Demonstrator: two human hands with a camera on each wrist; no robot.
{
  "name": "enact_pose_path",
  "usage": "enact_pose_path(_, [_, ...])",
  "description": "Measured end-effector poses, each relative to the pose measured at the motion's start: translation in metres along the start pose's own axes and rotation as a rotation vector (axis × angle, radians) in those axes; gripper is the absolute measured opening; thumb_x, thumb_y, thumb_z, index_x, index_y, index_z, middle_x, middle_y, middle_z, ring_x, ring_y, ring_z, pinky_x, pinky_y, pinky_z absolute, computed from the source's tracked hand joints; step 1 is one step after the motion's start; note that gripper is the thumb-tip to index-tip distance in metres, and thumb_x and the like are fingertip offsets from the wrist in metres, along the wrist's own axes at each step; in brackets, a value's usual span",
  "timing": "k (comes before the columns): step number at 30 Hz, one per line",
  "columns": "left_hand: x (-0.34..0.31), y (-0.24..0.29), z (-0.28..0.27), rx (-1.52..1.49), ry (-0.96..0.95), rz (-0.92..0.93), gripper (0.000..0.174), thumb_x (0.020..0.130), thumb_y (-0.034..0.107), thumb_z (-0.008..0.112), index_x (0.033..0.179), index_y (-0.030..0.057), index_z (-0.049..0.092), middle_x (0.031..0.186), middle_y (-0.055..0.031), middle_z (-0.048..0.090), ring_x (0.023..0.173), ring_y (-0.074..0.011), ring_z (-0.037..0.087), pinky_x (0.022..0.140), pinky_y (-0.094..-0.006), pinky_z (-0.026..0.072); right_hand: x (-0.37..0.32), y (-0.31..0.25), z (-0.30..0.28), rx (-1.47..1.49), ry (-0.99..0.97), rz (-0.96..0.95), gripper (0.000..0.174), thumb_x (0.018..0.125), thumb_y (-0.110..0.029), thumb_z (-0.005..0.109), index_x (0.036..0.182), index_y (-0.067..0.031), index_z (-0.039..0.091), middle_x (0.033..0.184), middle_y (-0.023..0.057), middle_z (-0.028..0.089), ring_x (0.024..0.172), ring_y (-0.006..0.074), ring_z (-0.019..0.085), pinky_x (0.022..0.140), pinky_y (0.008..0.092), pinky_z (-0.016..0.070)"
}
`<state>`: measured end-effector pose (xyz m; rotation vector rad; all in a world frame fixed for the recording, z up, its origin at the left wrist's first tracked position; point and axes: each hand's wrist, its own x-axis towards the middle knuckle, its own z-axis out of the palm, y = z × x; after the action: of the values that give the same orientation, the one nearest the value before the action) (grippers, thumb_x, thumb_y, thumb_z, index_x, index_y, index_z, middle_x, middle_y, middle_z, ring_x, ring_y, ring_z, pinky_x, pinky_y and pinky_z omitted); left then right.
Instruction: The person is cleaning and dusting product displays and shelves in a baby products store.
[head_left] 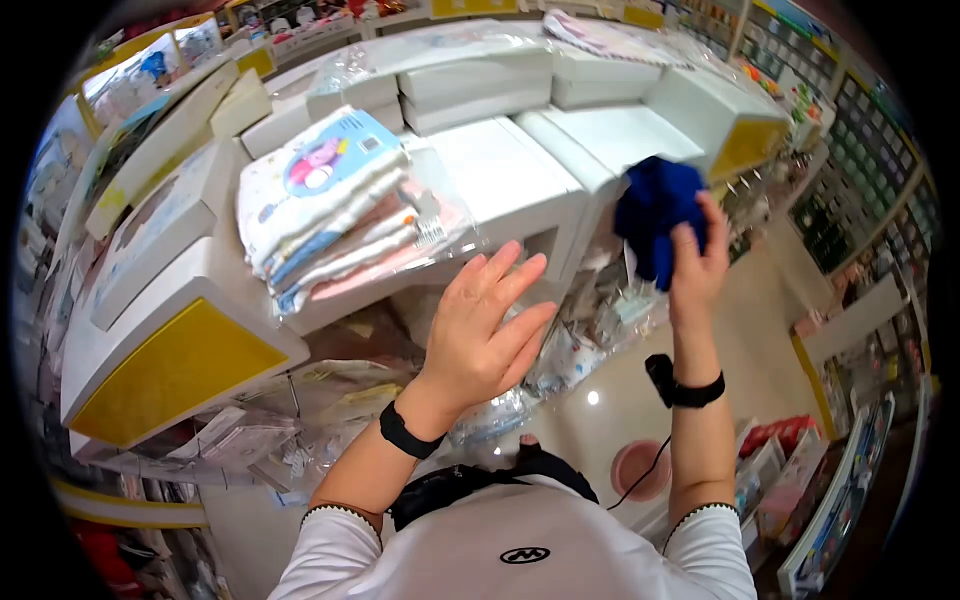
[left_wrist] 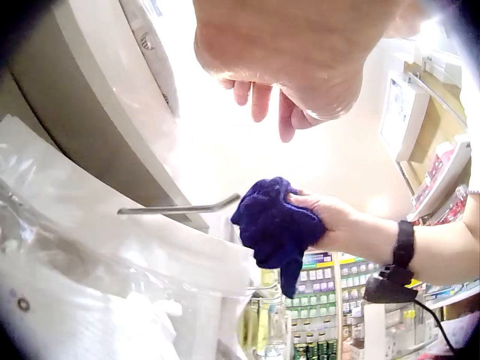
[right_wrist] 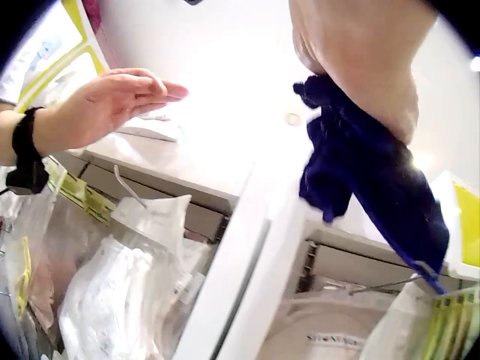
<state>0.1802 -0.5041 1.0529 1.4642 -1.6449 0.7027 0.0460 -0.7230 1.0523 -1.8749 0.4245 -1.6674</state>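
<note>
A crumpled dark blue cloth point(head_left: 655, 215) hangs from my right hand point(head_left: 697, 262), whose fingers and thumb grip its right side. In the right wrist view the cloth point(right_wrist: 367, 172) drapes down in front of the shelf front. My left hand point(head_left: 487, 325) is in the air with fingers extended and holds nothing. It is nearest to a stack of folded baby cloths point(head_left: 335, 200) in clear plastic, which sits on the white counter. The left wrist view shows the blue cloth point(left_wrist: 277, 229) bunched in the right hand, away from the left fingers.
White display boxes point(head_left: 480, 85) line the counter's back. Plastic-packed goods point(right_wrist: 120, 292) hang on metal hooks point(left_wrist: 180, 208) below the counter. A pink round stool or lid point(head_left: 641, 470) is on the floor, and stocked shelves point(head_left: 880, 130) stand at the right.
</note>
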Motion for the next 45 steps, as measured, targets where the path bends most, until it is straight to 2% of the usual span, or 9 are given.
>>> enact_pose_path(8, [-0.050,0.024,0.005,-0.291,-0.137,-0.199,0.014,0.071,0.001,0.057,0.084,0.0036,0.061,0.100,-0.0124,0.059,0.096,-0.0299,0.055,0.084,-0.0399,0.0414,0.054,0.075,-0.109,0.448,0.700,-0.010,0.034,0.082,-0.003,0.052,0.114,-0.0014,0.042,0.101,0.0066,0.051,0.091,0.0168,0.050,0.082,0.0287,0.0414])
enact_pose_path(12, [-0.064,0.031,0.001,-0.415,-0.256,-0.355,0.011,0.079,0.000,0.054,0.088,0.0002,0.061,0.100,-0.0132,0.058,0.090,-0.0243,0.056,0.077,-0.0288,0.0434,0.044,0.096,-0.152,0.666,0.940,0.398,0.007,0.085,-0.007,0.047,0.090,-0.0081,0.051,0.080,0.0064,0.056,0.070,0.0208,0.056,0.063,0.0362,0.0503])
enact_pose_path(16, [-0.082,0.045,0.007,-0.419,-0.311,-0.414,0.012,0.079,-0.001,0.054,0.089,-0.0003,0.060,0.095,-0.0121,0.060,0.085,-0.0231,0.058,0.075,-0.0286,0.0444,-0.014,0.148,-0.188,0.988,0.630,0.560,0.021,0.083,-0.007,0.048,0.104,-0.0086,0.051,0.094,0.0109,0.059,0.083,0.0266,0.058,0.078,0.0396,0.0483])
enact_pose_path(25, [-0.126,0.087,0.017,-0.438,-0.394,-0.969,0.016,0.083,0.012,0.053,0.093,0.0018,0.061,0.086,-0.0101,0.063,0.080,-0.0204,0.058,0.071,-0.0277,0.0437,-0.132,0.084,-0.192,1.182,0.164,0.993,0.038,0.091,-0.024,0.038,0.120,-0.0006,0.043,0.117,0.0129,0.052,0.108,0.0260,0.050,0.096,0.0407,0.0359])
enact_pose_path(34, [-0.192,0.151,-0.017,-0.740,0.103,-1.462,0.021,0.090,0.012,0.048,0.105,-0.0001,0.056,0.093,-0.0075,0.062,0.087,-0.0126,0.057,0.079,-0.0242,0.0443,-0.241,0.070,-0.216,1.030,0.053,1.522,0.040,0.087,-0.019,0.032,0.118,0.0020,0.045,0.112,0.0192,0.053,0.099,0.0300,0.054,0.084,0.0423,0.0445])
enact_pose_path(35, [-0.204,0.158,-0.023,-0.706,0.122,-1.491,0.024,0.089,0.017,0.049,0.106,0.0024,0.056,0.095,-0.0088,0.062,0.086,-0.0134,0.058,0.078,-0.0247,0.0445,-0.251,0.075,-0.216,1.062,-0.136,1.462,0.041,0.088,-0.024,0.034,0.118,0.0023,0.046,0.110,0.0188,0.054,0.096,0.0308,0.054,0.082,0.0434,0.0447])
enact_pose_path(38, [-0.210,0.188,-0.029,-0.727,0.235,-1.686,0.026,0.088,0.019,0.051,0.108,0.0028,0.054,0.098,-0.0100,0.061,0.089,-0.0162,0.058,0.078,-0.0282,0.0468,-0.251,0.040,-0.193,1.133,-0.107,1.636,0.046,0.087,-0.040,0.045,0.115,-0.0040,0.049,0.107,0.0133,0.057,0.092,0.0291,0.056,0.076,0.0430,0.0452])
enact_pose_path(43, [-0.222,0.206,0.012,-1.192,0.008,-1.752,0.039,0.087,0.031,0.054,0.114,0.0037,0.048,0.110,-0.0115,0.055,0.100,-0.0215,0.055,0.082,-0.0343,0.0467,-0.261,-0.020,-0.161,1.323,-0.406,1.707,0.041,0.086,-0.029,0.052,0.118,-0.0030,0.047,0.110,0.0128,0.056,0.100,0.0274,0.054,0.085,0.0409,0.0432])
enact_pose_path(45, [-0.207,0.209,0.019,-1.337,-0.101,-1.783,0.041,0.087,0.039,0.052,0.114,0.0083,0.050,0.111,-0.0056,0.055,0.100,-0.0144,0.053,0.083,-0.0322,0.0444,-0.262,-0.056,-0.156,1.451,-0.491,1.700,0.047,0.087,-0.025,0.050,0.126,-0.0018,0.039,0.120,0.0132,0.050,0.109,0.0274,0.049,0.093,0.0411,0.0391])
